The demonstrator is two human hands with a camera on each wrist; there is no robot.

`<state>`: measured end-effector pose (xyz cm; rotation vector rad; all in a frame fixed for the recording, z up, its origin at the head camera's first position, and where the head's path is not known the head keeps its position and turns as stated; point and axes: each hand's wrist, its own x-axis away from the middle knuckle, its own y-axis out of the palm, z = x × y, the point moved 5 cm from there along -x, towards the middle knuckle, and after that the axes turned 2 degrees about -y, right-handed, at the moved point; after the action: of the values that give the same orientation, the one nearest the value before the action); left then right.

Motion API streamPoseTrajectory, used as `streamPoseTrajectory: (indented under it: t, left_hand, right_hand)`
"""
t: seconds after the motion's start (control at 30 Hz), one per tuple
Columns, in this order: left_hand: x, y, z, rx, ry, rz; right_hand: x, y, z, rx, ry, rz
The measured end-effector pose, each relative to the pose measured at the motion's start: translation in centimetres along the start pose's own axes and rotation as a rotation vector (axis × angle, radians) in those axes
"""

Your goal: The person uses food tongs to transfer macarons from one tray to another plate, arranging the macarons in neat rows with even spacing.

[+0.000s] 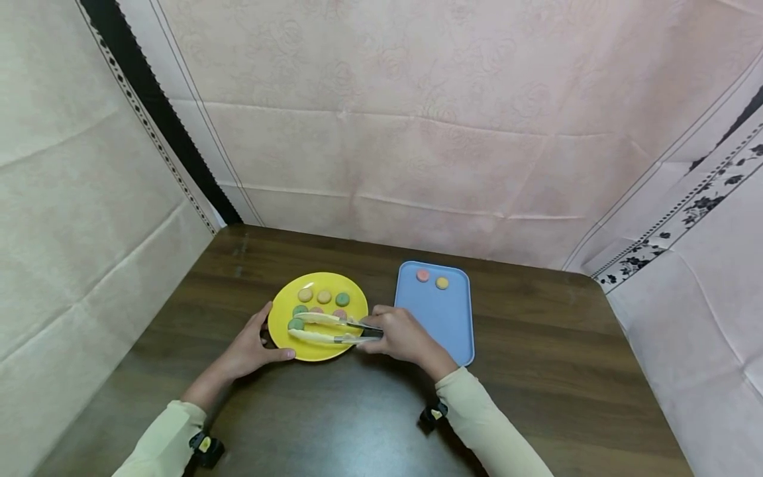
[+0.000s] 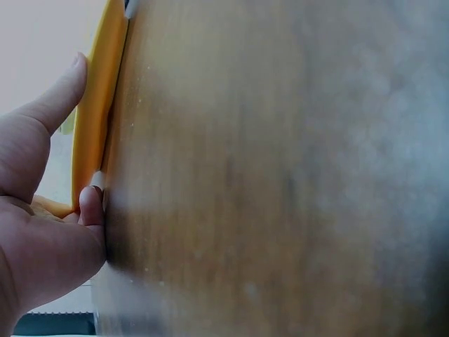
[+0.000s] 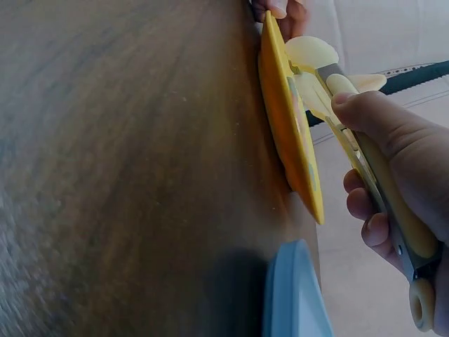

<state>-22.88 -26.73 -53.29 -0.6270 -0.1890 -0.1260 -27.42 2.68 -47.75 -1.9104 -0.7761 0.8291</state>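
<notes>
My left hand (image 1: 250, 351) holds the near left rim of a yellow plate (image 1: 322, 281), with the thumb along the edge. Several macarons in beige, green and pink lie on the plate. My right hand (image 1: 399, 334) grips a pair of tongs (image 3: 372, 161) with metal arms and cream-coloured tips. The spread tips reach leftward over the plate, at either side of a green macaron (image 1: 295, 324) near the left rim. One tip partly covers a pink macaron (image 1: 340, 314). Behind the tongs, a beige macaron (image 1: 324, 296) sits next to another green macaron (image 1: 342, 299).
To the right of the plate lies a blue rectangular tray (image 1: 432, 324). A pink macaron (image 1: 422, 275) and a yellow macaron (image 1: 442, 283) rest at its far end. The brown wooden table (image 1: 536, 371) is bordered by pale patterned cloth (image 1: 417, 165) at the back and sides.
</notes>
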Motion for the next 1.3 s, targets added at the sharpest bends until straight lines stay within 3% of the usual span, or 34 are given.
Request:
streamPoseTrajectory:
  t: [0.33, 0.53, 0.8, 1.03, 1.3]
  left_hand:
    - [0.0, 0.0, 0.0, 0.009, -0.019, 0.001]
    - [0.0, -0.1, 0.0, 0.007, -0.012, 0.002]
    - [-0.1, 0.0, -0.1, 0.004, -0.001, 0.009]
    - [-0.1, 0.0, -0.1, 0.009, 0.003, 0.014]
    - [-0.2, 0.1, 0.0, 0.006, 0.004, 0.012]
  right_hand:
    - [-0.2, 1.2, 0.3, -0.024, 0.007, -0.026]
    - [0.2, 0.5, 0.4, -0.019, 0.024, -0.001]
    - [2.4, -2.6, 1.0, -0.063, 0.066, 0.104]
    - [5.5, -7.0, 3.0, -0.01, 0.062, 0.246]
    - [10.3, -11.2, 7.0, 0.089, 0.239, 0.261]
